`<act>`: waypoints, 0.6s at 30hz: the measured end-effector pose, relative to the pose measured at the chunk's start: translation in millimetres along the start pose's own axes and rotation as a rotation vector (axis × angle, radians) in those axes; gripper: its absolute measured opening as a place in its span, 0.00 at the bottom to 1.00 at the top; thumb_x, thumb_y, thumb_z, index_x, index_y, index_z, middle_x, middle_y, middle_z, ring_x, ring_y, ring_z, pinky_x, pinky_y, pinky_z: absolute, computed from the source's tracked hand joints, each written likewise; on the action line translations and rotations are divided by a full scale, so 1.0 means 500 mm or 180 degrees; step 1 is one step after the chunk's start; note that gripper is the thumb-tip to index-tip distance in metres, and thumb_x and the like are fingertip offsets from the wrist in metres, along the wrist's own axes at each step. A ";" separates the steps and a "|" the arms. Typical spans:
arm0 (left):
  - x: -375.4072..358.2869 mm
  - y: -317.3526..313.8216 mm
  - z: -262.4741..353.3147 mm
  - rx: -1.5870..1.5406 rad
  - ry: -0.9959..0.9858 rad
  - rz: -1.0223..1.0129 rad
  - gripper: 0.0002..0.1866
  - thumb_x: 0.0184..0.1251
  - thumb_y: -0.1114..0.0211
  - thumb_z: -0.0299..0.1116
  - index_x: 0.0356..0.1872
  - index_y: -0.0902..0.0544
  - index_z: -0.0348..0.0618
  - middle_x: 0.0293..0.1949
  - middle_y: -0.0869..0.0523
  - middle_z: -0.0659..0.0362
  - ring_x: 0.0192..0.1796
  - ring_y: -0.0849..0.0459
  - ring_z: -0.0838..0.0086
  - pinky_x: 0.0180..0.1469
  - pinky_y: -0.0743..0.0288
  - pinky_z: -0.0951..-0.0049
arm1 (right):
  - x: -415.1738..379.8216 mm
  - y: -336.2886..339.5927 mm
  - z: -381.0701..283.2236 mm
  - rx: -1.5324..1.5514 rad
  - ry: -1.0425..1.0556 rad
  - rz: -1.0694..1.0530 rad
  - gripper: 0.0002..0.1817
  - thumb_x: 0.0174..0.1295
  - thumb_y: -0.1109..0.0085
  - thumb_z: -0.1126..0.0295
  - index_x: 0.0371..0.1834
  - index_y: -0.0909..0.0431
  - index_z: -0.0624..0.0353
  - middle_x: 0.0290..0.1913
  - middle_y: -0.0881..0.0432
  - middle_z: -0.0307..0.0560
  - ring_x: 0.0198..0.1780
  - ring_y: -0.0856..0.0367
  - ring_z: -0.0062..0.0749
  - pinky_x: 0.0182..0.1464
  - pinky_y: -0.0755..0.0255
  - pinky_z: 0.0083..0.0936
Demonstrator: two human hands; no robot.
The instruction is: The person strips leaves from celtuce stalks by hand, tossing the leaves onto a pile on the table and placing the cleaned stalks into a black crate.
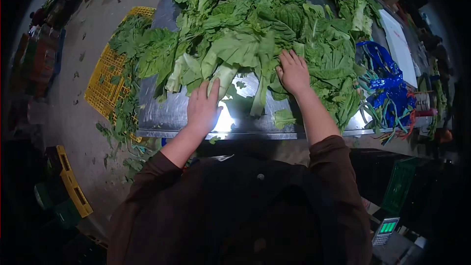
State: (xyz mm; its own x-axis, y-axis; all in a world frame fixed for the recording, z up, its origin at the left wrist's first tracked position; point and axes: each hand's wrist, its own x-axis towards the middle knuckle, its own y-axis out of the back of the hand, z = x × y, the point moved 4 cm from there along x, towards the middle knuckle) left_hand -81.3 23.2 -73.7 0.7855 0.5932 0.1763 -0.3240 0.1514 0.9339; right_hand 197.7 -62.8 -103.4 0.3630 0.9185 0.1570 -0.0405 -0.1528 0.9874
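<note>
A heap of leafy greens with broad leaves and pale thick stalks covers much of the metal table. My left hand is at the front of the heap, fingers stretched out against a pale stalk; it is not closed around it. Farther right, my right hand lies on the leaves with its fingers extended. Between the hands, a leaf hangs toward the bare, shiny metal near the front edge. A small loose leaf piece lies below my right hand.
A yellow plastic crate with leaves stands left of the table. Blue shiny ties and a white board lie at the right. A device with a lit green display is at lower right. Leaf scraps litter the floor.
</note>
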 end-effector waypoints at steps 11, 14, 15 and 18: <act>0.060 0.079 -0.009 -0.0768 0.0183 0.0175 0.42 0.37 0.30 0.26 0.63 0.31 0.39 0.48 0.25 0.46 0.49 0.28 0.51 0.53 0.31 0.58 | 0.019 0.091 -0.160 0.3326 -0.0654 -0.1914 0.16 0.65 0.43 0.56 0.44 0.24 0.57 0.36 0.18 0.42 0.36 0.21 0.34 0.39 0.29 0.25; 0.102 0.155 0.020 -0.0751 0.0195 0.0202 0.40 0.37 0.27 0.29 0.61 0.29 0.39 0.47 0.24 0.46 0.51 0.27 0.51 0.56 0.31 0.58 | 0.047 0.036 -0.194 0.5902 -0.1376 -0.2500 0.23 0.67 0.46 0.51 0.55 0.28 0.57 0.48 0.19 0.43 0.46 0.20 0.28 0.46 0.27 0.22; 0.107 0.167 0.031 -0.0771 0.0287 0.0091 0.39 0.38 0.26 0.31 0.60 0.27 0.39 0.47 0.22 0.46 0.52 0.26 0.51 0.56 0.31 0.59 | 0.067 0.026 -0.201 0.6540 -0.1921 -0.2342 0.24 0.67 0.46 0.51 0.57 0.29 0.57 0.51 0.20 0.44 0.49 0.20 0.30 0.50 0.26 0.25; 0.105 0.151 0.074 -0.0679 0.0307 0.0125 0.40 0.39 0.28 0.33 0.60 0.30 0.37 0.48 0.26 0.45 0.51 0.28 0.51 0.56 0.32 0.58 | 0.125 0.008 -0.219 0.8020 -0.2625 -0.1695 0.20 0.65 0.44 0.54 0.53 0.27 0.55 0.52 0.20 0.47 0.50 0.20 0.39 0.55 0.26 0.37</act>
State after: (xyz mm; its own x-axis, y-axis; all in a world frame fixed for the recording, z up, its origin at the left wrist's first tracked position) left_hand -45.0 36.7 17.3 0.7193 0.6733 0.1710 -0.4653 0.2842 0.8383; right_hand 118.1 34.3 -87.8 0.0920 0.8637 -0.4956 0.3372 -0.4953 -0.8006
